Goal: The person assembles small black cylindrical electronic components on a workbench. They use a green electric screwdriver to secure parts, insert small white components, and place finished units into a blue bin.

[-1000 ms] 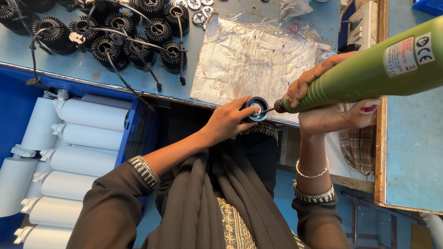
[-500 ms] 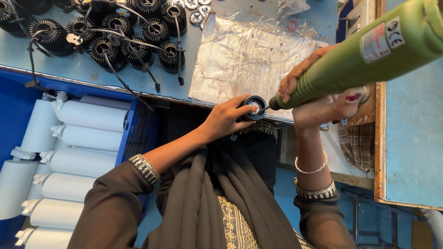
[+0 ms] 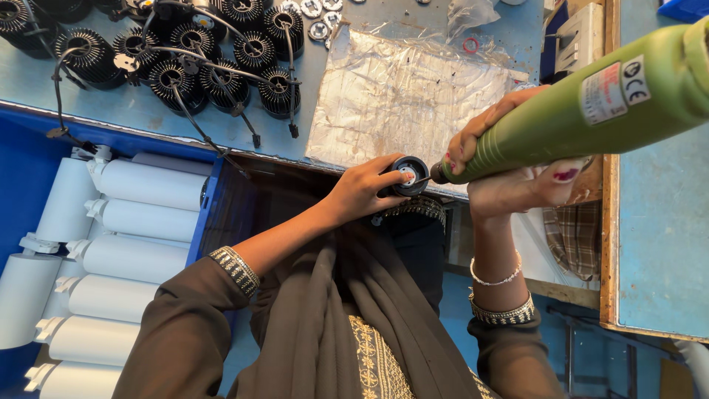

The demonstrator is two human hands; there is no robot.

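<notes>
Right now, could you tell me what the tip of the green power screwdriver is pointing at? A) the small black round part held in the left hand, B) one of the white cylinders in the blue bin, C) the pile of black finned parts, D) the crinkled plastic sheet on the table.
A: the green power screwdriver, gripped by the right hand, has its bit against the small black round part that the left hand holds at the table edge.
</notes>
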